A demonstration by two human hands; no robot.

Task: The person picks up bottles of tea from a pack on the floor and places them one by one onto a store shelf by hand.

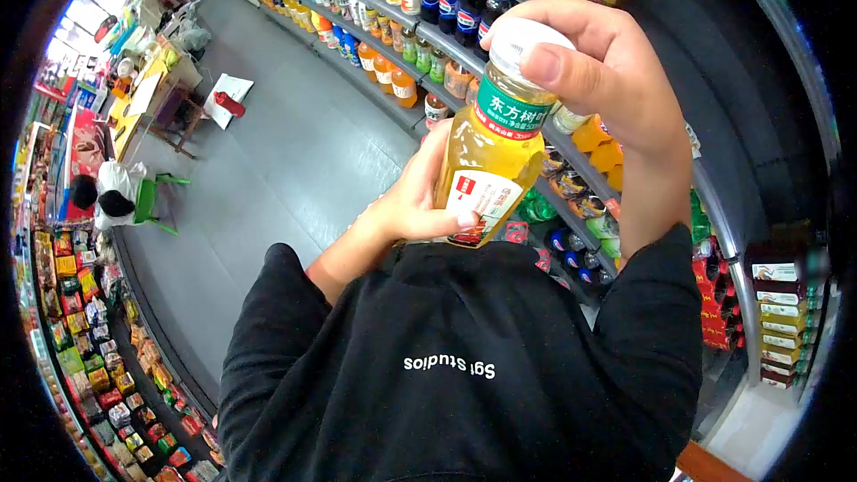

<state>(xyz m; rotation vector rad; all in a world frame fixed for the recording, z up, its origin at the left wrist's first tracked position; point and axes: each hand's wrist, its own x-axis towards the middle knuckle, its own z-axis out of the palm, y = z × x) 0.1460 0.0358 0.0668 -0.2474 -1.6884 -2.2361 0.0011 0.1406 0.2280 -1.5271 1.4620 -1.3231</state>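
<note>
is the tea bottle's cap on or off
On: the white cap covers the mouth of the tea bottle. How tight, I cannot tell.

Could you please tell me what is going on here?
A person has a bottle of yellow drink in both hands, in front of shelves of bottled drinks. The left hand grips its lower part, while the right hand has its thumb and fingers on the white cap, which sits on the bottle's neck.

Open floor (pixel 295 125) L of the L hand (pixel 411 196) gives room to pass. Drinks shelf (pixel 449 46) blocks the way beyond btl (pixel 491 156) & R hand (pixel 607 67); far L, green chair (pixel 152 201) & table (pixel 132 131) narrow the floor.
</note>
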